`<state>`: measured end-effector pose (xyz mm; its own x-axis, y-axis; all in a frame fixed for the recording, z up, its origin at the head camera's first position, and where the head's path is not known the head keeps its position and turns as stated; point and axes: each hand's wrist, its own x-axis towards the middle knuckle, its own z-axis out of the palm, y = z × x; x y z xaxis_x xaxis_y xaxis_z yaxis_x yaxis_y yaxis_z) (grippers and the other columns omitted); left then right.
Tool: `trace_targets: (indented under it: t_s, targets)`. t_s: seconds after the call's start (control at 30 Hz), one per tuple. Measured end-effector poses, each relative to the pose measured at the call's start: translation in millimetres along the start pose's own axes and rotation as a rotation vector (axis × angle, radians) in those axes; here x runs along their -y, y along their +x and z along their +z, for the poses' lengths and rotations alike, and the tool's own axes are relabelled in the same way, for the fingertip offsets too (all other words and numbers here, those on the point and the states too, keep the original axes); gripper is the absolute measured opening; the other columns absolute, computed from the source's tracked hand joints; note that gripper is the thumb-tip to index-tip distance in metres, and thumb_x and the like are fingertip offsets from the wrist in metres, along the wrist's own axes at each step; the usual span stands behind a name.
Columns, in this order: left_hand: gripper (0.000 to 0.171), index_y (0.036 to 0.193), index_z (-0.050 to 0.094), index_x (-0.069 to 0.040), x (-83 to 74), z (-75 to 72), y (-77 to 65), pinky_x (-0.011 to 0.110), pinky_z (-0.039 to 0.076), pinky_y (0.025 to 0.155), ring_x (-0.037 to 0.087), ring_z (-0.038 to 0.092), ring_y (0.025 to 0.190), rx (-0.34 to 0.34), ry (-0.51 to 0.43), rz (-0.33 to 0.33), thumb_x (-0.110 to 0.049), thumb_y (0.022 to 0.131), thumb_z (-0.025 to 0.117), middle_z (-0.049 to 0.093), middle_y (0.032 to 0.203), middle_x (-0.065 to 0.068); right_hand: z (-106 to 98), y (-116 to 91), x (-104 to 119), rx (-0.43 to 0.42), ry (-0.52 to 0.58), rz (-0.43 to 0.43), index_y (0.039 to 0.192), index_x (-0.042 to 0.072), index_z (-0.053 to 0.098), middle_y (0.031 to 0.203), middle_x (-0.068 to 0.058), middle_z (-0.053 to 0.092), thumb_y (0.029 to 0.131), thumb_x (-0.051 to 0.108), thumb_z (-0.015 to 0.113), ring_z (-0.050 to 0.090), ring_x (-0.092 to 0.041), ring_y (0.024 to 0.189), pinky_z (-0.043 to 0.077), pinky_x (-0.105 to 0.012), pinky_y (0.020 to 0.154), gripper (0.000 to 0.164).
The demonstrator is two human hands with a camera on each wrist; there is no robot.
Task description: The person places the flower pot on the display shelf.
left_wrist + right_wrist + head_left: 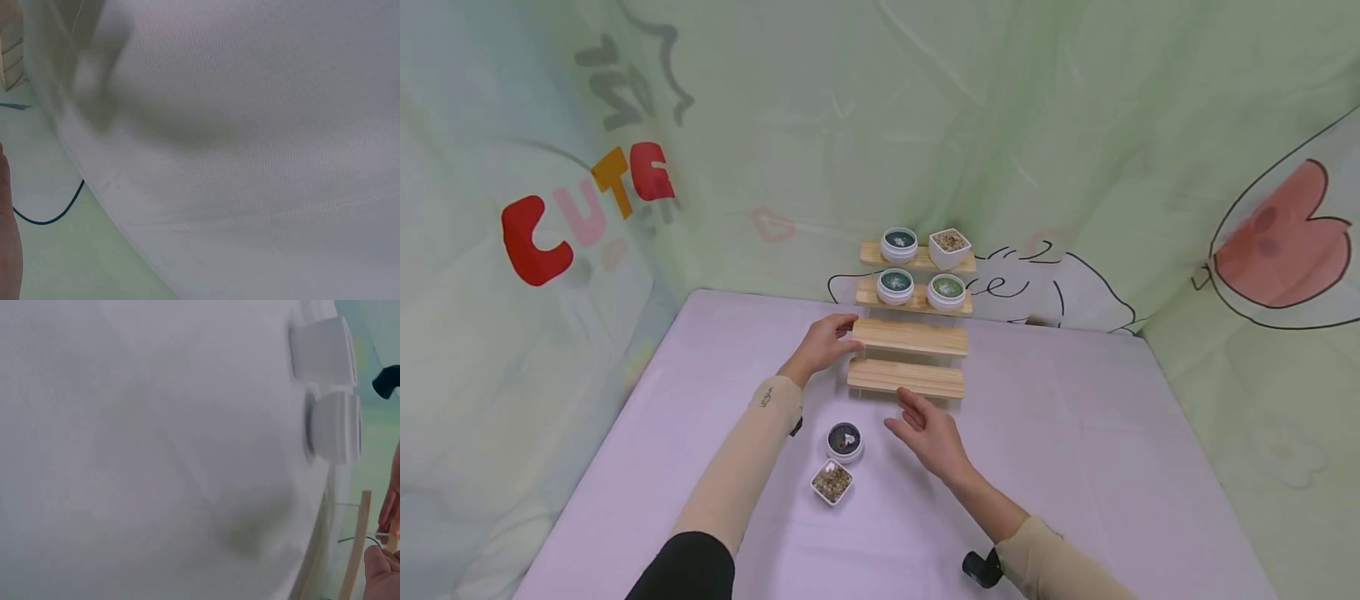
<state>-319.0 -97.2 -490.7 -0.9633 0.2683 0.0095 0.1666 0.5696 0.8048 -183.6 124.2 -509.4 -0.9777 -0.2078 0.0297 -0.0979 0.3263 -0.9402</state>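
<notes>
A tiered wooden stand (910, 337) rises toward the back of the table. My left hand (826, 343) grips the left end of its second step from the bottom, thumb in front and fingers behind. My right hand (931, 435) holds nothing, its fingers extended by the front edge of the lowest step (906, 377). On the top step are a round teal-topped pot (899, 243) and a square pot of tan grains (951, 247). One step below are another teal-topped pot (895, 286) and a green-topped pot (946, 292).
Between my forearms, a round dark-topped pot (844, 442) stands on the lilac tablecloth (1060, 433), with a square gravel-filled pot (832, 482) in front of it. Printed curtains (820, 125) enclose the table's back and sides. A dark wrist device (982, 569) sticks out beside my right sleeve.
</notes>
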Motion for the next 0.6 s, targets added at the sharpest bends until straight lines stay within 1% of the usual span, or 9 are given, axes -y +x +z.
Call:
trace_targets:
  t_s: [0.1,0.3,0.47,0.6]
  targets:
    - [0.063,0.141,0.047,0.004,1.5,1.0,-0.1,0.033,0.044,0.109,0.030,0.053,0.125,-0.003,-0.002,0.009,-0.019,0.088,0.075,0.053,0.138,0.020,9.5,-2.1,-4.4,0.020,0.017,-0.005,0.137,-0.008,0.050,0.138,-0.024,0.053,0.087,0.011,0.075,0.052,-0.033,0.127,0.048,-0.033,0.102,0.060]
    - [0.064,0.141,0.047,0.003,2.5,0.8,-1.6,0.033,0.043,0.110,0.030,0.051,0.127,0.007,0.013,0.016,-0.020,0.089,0.075,0.053,0.138,0.019,25.9,-3.7,-13.3,0.066,0.026,0.004,0.136,-0.008,0.051,0.137,-0.024,0.054,0.085,0.012,0.077,0.053,-0.033,0.127,0.048,-0.031,0.102,0.060]
    - [0.064,0.141,0.048,0.001,1.3,-0.6,-1.9,0.037,0.042,0.111,0.030,0.050,0.128,0.004,0.053,0.021,-0.022,0.088,0.075,0.054,0.137,0.018,35.1,-4.0,-14.8,0.107,0.033,-0.005,0.136,-0.009,0.050,0.138,-0.024,0.053,0.086,0.015,0.077,0.052,-0.034,0.127,0.047,-0.034,0.103,0.062]
    - [0.065,0.142,0.047,0.002,1.5,-1.5,-1.5,0.037,0.042,0.111,0.030,0.051,0.127,0.007,0.041,0.017,-0.023,0.088,0.075,0.054,0.138,0.018,41.3,-2.8,-15.4,0.132,0.052,-0.011,0.137,-0.010,0.049,0.139,-0.026,0.051,0.086,0.014,0.076,0.050,-0.036,0.128,0.046,-0.037,0.105,0.062]
